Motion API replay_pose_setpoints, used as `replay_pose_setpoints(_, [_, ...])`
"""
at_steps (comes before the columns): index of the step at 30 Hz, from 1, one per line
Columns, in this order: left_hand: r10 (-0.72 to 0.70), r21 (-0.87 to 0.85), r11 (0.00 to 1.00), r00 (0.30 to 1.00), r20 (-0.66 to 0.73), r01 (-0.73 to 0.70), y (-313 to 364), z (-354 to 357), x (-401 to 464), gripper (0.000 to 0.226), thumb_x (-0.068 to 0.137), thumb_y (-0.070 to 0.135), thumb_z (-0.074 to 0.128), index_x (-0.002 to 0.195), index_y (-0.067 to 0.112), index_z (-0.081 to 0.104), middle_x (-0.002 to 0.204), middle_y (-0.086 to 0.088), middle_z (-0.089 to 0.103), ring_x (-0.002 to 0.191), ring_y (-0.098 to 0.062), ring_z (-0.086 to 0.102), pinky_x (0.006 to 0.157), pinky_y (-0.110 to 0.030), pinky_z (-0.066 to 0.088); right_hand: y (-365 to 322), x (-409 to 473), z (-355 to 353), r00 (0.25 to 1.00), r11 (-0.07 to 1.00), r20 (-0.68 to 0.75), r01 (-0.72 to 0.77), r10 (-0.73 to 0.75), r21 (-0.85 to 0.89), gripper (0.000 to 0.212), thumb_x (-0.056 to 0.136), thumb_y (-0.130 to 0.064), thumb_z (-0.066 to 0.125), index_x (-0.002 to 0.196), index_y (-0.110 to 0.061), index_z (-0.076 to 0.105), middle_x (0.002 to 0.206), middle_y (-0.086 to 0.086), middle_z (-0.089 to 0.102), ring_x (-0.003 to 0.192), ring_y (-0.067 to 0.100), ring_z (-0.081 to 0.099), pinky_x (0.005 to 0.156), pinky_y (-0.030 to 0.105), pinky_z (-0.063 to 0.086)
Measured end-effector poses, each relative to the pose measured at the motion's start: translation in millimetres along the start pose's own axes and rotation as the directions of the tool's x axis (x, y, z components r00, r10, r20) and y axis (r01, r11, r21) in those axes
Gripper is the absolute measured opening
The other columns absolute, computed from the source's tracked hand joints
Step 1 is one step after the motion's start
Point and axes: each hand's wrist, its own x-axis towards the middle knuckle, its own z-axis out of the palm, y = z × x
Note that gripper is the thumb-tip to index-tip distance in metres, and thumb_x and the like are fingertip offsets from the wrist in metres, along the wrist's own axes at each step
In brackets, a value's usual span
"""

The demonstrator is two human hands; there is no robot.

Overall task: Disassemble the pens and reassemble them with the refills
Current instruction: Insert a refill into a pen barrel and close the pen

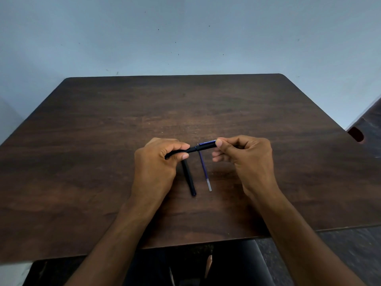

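Black and slim, a pen [192, 149] is held level at centre frame, its barrel pinched by the left hand [158, 159], its blue-clipped cap end by the right hand [245, 155]. Below lie a second barrel [188, 176] and a blue refill [205, 172] on the table [82, 141]. Uncapping or recapping seems underway; a straight axial move is called for.

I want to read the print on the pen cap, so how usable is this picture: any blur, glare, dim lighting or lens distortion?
Head view: soft, dim, even lighting, with no glare on the table; wide-angle bending bows the table's edges; the held pen is slightly soft, so its cap print is unreadable; the refill and black barrel on the table stay distinguishable.
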Motion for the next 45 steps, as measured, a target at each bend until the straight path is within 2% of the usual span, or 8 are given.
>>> replay_pose_setpoints(5, [-0.004,-0.016,1.0,1.0,-0.02,0.003,-1,1,0,0.026,0.073,0.005,0.084,0.095,0.015,0.08,0.089,0.013,0.07,0.089,-0.006,0.068,0.084,-0.005,0.044,-3,1,1,1.0,1.0,0.005,0.01,-0.01,-0.017,0.005,0.087,-0.009,0.075,0.088,-0.004,0.077,0.073,0.011,0.078,0.065,0.025,0.076,0.067,0.034,0.064])
replay_pose_setpoints(15, [-0.041,-0.086,0.996,0.998,-0.042,0.037,-3,4,-2,0.026,0.072,0.009,0.086,0.096,0.019,0.079,0.091,0.013,0.073,0.089,-0.001,0.068,0.083,-0.007,0.046,-5,-1,3,0.994,0.965,0.01,-0.109,0.11,0.238,0.014,0.085,-0.007,0.077,0.094,0.004,0.077,0.077,0.019,0.077,0.07,0.031,0.076,0.068,0.036,0.064])
replay_pose_setpoints(22, [-0.055,-0.112,0.993,0.995,-0.081,0.046,2,2,-3,0.025,0.074,0.014,0.086,0.097,0.021,0.08,0.092,0.014,0.073,0.089,0.001,0.068,0.079,-0.006,0.045,-9,-7,17,0.976,0.862,0.062,-0.213,0.208,0.46,0.023,0.082,-0.001,0.079,0.1,0.009,0.071,0.08,0.019,0.075,0.068,0.03,0.072,0.063,0.035,0.062])
replay_pose_setpoints(25, [-0.016,-0.104,0.995,0.995,-0.096,0.006,7,3,-3,0.024,0.075,0.015,0.085,0.098,0.019,0.08,0.091,0.014,0.073,0.088,0.004,0.067,0.078,-0.005,0.044,-8,-11,25,0.965,0.845,0.124,-0.262,0.231,0.467,0.026,0.081,-0.004,0.081,0.1,0.01,0.07,0.082,0.023,0.075,0.069,0.031,0.073,0.062,0.033,0.061])
replay_pose_setpoints(29, [0.041,-0.067,0.997,0.995,-0.091,-0.047,13,4,-6,0.024,0.077,0.015,0.084,0.1,0.018,0.079,0.092,0.013,0.071,0.091,0.007,0.066,0.08,-0.004,0.044,-8,-12,31,0.965,0.856,0.144,-0.26,0.218,0.447,0.017,0.081,-0.003,0.081,0.092,0.006,0.072,0.078,0.024,0.075,0.07,0.032,0.075,0.063,0.032,0.06])
replay_pose_setpoints(35, [0.065,-0.092,0.993,0.993,-0.095,-0.074,14,1,-8,0.018,0.081,0.019,0.082,0.099,0.018,0.079,0.093,0.011,0.074,0.091,0.0,0.068,0.08,-0.007,0.045,-15,-9,30,0.964,0.866,0.156,-0.264,0.217,0.425,0.008,0.081,0.001,0.078,0.088,0.005,0.074,0.075,0.019,0.076,0.064,0.026,0.074,0.061,0.03,0.061])
replay_pose_setpoints(40, [0.048,-0.103,0.993,0.995,-0.085,-0.057,13,-4,-7,0.01,0.091,0.022,0.073,0.099,0.017,0.078,0.09,0.011,0.074,0.086,-0.006,0.07,0.074,-0.017,0.052,-17,-9,29,0.958,0.869,0.158,-0.284,0.24,0.404,0.013,0.083,0.0,0.077,0.092,0.008,0.073,0.08,0.021,0.076,0.067,0.027,0.072,0.061,0.03,0.06])
replay_pose_setpoints(45, [0.024,-0.085,0.996,0.997,-0.077,-0.03,15,-4,-5,0.009,0.09,0.02,0.074,0.097,0.019,0.079,0.086,0.012,0.074,0.08,-0.004,0.068,0.068,-0.008,0.045,-18,-8,22,0.962,0.885,0.128,-0.274,0.243,0.377,0.011,0.086,-0.002,0.07,0.093,0.004,0.077,0.075,0.016,0.073,0.065,0.023,0.066,0.059,0.031,0.055])
